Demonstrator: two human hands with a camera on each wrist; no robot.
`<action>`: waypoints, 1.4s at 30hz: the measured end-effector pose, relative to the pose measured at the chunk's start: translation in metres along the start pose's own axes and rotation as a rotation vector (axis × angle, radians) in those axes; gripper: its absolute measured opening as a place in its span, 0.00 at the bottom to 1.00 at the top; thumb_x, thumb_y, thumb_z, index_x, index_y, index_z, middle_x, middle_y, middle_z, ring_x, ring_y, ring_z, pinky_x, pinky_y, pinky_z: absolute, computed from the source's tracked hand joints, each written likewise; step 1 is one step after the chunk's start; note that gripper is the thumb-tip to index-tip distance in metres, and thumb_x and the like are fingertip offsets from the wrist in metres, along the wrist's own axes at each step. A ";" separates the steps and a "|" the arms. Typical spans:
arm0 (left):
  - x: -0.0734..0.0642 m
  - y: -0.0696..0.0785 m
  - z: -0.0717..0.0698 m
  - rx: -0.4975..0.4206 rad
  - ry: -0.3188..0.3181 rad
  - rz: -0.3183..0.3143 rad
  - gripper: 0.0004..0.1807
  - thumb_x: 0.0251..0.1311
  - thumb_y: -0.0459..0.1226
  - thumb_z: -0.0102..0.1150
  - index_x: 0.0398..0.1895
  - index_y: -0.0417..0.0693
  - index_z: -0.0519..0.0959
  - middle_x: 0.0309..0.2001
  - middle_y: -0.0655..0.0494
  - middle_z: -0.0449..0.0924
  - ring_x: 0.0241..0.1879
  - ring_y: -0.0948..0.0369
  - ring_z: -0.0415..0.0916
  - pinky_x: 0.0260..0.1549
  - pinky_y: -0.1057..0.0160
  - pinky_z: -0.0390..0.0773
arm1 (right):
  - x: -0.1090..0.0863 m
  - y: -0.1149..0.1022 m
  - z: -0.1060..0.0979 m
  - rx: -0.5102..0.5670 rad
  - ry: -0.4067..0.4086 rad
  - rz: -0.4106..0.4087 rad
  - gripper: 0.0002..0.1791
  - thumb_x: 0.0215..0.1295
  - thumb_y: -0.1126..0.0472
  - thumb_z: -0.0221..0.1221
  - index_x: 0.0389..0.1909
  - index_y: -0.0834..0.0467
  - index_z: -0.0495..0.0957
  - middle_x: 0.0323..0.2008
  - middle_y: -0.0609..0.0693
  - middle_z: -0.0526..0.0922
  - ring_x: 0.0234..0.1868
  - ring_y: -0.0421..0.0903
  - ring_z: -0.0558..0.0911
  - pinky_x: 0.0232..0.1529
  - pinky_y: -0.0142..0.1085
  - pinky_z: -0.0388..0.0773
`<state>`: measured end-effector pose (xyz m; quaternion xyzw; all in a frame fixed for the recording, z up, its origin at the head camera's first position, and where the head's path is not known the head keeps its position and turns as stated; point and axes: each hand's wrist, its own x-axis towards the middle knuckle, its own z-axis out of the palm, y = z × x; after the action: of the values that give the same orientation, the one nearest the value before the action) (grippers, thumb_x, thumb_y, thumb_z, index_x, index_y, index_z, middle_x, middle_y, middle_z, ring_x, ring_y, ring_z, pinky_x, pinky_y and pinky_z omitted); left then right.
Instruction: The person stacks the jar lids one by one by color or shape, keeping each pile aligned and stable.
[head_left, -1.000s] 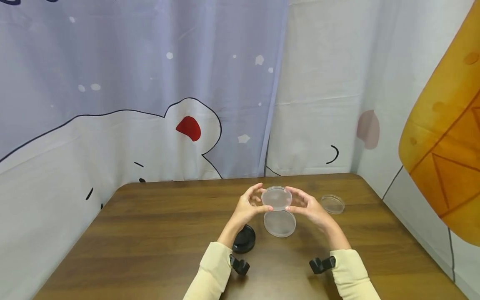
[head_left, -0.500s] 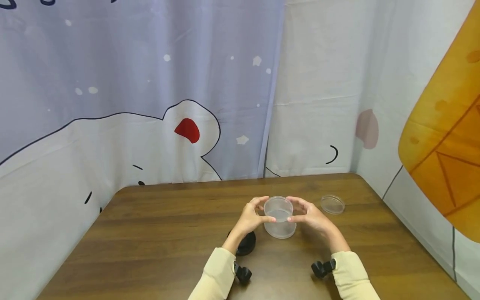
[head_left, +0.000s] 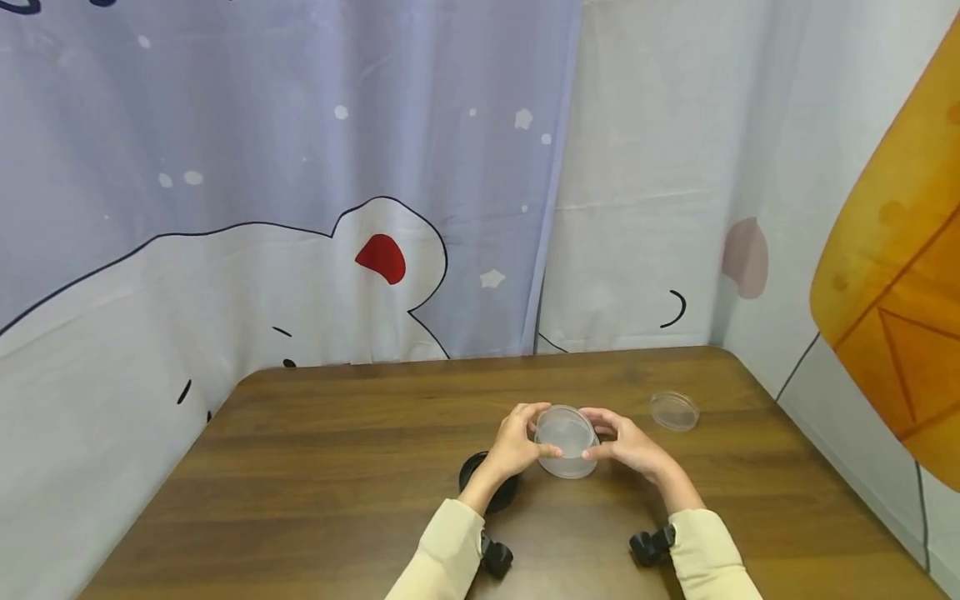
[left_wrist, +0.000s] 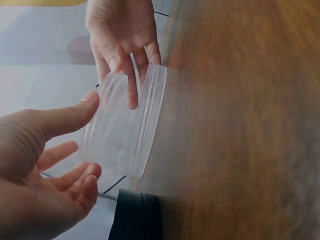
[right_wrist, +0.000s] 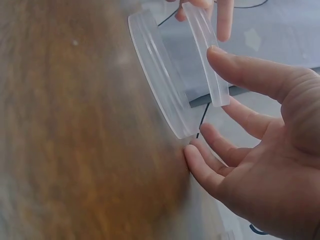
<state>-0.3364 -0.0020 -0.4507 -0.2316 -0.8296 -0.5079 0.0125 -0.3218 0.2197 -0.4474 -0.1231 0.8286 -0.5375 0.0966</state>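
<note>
Two clear, shallow petri dishes lie one over the other in the head view. My left hand point(head_left: 517, 443) and right hand point(head_left: 628, 447) pinch the upper petri dish point(head_left: 562, 427) from opposite sides, thumbs on the near edge. Below it, the lower petri dish point(head_left: 567, 471) sits on the table. A gap between the two shows in the right wrist view, where the held dish point(right_wrist: 206, 57) tilts slightly against the lower one point(right_wrist: 162, 75). In the left wrist view my left thumb point(left_wrist: 75, 116) is at the held dish's rim.
Another clear petri dish point(head_left: 674, 412) lies at the back right of the wooden table point(head_left: 360, 433). A round black object point(head_left: 506, 493) stands under my left forearm, partly hidden. A printed curtain point(head_left: 480, 167) hangs behind the table.
Both hands have lowered the upper petri dish toward the lower one, so the two now overlap almost fully in the head view. The dish at the back right stays in place.
</note>
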 end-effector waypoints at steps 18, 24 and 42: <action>0.001 0.000 0.005 -0.026 -0.072 -0.069 0.40 0.42 0.29 0.76 0.62 0.32 0.69 0.55 0.38 0.78 0.44 0.54 0.72 0.41 0.62 0.74 | 0.000 0.010 -0.009 0.015 -0.034 0.039 0.41 0.55 0.66 0.68 0.67 0.70 0.61 0.64 0.70 0.68 0.66 0.66 0.68 0.62 0.50 0.73; 0.000 -0.004 0.005 -0.002 -0.081 -0.081 0.35 0.43 0.29 0.75 0.59 0.32 0.74 0.55 0.40 0.80 0.45 0.55 0.74 0.41 0.63 0.75 | 0.000 0.012 -0.004 0.001 -0.041 0.043 0.41 0.54 0.67 0.69 0.67 0.72 0.61 0.64 0.71 0.68 0.64 0.65 0.70 0.63 0.53 0.71; -0.001 -0.001 0.001 0.124 -0.116 -0.054 0.28 0.43 0.30 0.75 0.52 0.32 0.79 0.47 0.38 0.81 0.43 0.51 0.76 0.40 0.58 0.77 | 0.002 0.013 -0.003 -0.002 -0.056 0.052 0.42 0.56 0.66 0.68 0.69 0.71 0.60 0.65 0.71 0.67 0.65 0.65 0.69 0.65 0.54 0.68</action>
<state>-0.3354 -0.0018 -0.4519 -0.2371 -0.8647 -0.4415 -0.0349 -0.3259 0.2267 -0.4581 -0.1168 0.8291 -0.5303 0.1336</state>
